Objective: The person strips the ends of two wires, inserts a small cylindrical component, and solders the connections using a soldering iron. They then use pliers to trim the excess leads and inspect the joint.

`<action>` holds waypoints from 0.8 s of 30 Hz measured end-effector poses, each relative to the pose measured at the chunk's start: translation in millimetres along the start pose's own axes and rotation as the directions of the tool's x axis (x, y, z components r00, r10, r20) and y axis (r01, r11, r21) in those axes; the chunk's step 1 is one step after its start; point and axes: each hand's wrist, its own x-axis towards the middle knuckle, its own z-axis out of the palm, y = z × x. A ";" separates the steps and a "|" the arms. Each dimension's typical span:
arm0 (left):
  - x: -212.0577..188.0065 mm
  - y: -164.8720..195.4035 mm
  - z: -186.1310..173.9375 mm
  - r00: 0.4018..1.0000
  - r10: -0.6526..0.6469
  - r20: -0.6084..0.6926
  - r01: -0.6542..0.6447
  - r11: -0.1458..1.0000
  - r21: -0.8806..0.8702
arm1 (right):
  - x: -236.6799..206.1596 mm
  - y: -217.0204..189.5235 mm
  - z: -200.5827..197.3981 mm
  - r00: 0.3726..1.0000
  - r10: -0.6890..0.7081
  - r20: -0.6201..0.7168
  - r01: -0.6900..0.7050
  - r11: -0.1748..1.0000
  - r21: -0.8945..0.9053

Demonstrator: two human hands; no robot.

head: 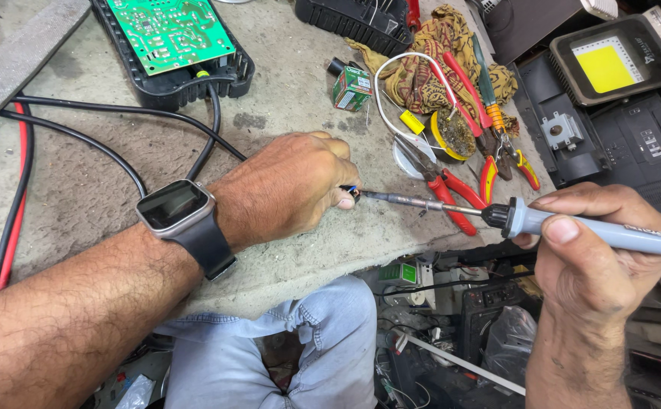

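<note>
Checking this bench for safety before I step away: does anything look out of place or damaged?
The green circuit board lies bare in its open black case. Red-handled pliers lie loose under the soldering iron.

The left hand (pixel 289 185) curls over a small dark part (pixel 351 191); only its tip shows past the fingertips, too small to identify. The iron (pixel 573 227) handle runs off the right edge behind the right hand (pixel 599 254). The green board (pixel 170 30), far above the fingers, is cut by the top edge.
</note>
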 end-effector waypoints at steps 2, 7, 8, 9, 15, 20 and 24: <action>-0.2 0.0 0.0 1.000 0.003 -0.007 -0.003 1.000 -0.002 | -0.2 -0.5 -0.7 1.000 0.001 0.004 -0.001 1.000 0.005; -0.5 0.1 -1.1 1.000 -0.006 0.008 0.006 1.000 0.000 | -0.8 -1.9 -3.1 1.000 0.004 0.029 -0.004 1.000 0.025; -0.3 0.2 -1.3 1.000 -0.004 0.006 0.004 1.000 -0.003 | -0.8 -2.5 -3.4 0.999 0.004 0.036 -0.005 1.000 0.026; -0.1 0.4 -1.4 1.000 -0.001 0.004 0.001 1.000 -0.006 | -0.4 -3.2 -3.8 0.999 0.005 0.040 -0.006 1.000 0.026; -0.9 2.2 -1.6 1.000 0.000 -0.006 0.000 1.000 -0.015 | 5.8 -7.7 -3.1 0.999 0.046 0.028 -0.046 0.999 -0.012; -1.3 2.9 -2.1 1.000 -0.006 -0.002 0.006 1.000 -0.009 | 6.4 -11.7 -1.1 0.998 0.025 0.058 -0.024 1.000 -0.014; -1.3 2.8 -1.4 1.000 -0.004 -0.005 0.004 1.000 0.000 | 6.9 -12.8 -2.6 0.997 0.041 0.062 -0.040 0.999 -0.016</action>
